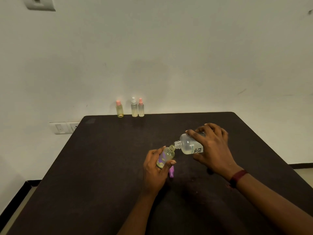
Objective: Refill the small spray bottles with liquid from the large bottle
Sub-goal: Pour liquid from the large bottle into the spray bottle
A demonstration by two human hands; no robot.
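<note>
While tipped near-horizontal, large bottle (pixel 190 145) mouths leftward at small bottle (pixel 166 156).

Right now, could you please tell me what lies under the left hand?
A purple cap lies on the table beneath the left hand, which grips the small open bottle. The hand covers part of the cap, so its full shape is hidden.

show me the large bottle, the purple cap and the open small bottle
large bottle (pixel 188 145), head view, clear shoulder
purple cap (pixel 171 173), head view, its side
open small bottle (pixel 167 154), head view, its body
</note>
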